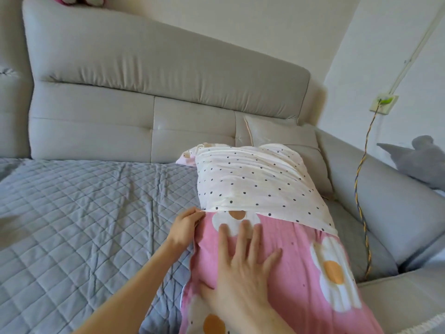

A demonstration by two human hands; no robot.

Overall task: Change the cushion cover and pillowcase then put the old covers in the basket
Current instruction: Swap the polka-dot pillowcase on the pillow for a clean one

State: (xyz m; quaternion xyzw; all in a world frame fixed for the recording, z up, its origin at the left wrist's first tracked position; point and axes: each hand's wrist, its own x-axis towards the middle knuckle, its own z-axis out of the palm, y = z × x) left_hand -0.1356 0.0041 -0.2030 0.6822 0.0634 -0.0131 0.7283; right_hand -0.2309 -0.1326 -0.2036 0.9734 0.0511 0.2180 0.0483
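**Dotted cover half over the pink pillow**

The left grip (185, 227) pinched the open hem of the white black-dotted cotton cover (260, 184) at its left corner. The right grip (243, 268) lay released, fingers flat on the pink flower-print pillow (301, 256). That pillow lay along the right edge of the grey quilted bed (72, 213), its far end near the headboard corner. Whichever way the cover was meant to go, pinning the pillow down while drawing the hem evenly would likely prevent bunching.

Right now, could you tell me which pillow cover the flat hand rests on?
The pink flower-print cover, under the right hand; the left hand pinches the white polka-dot cover at its edge.
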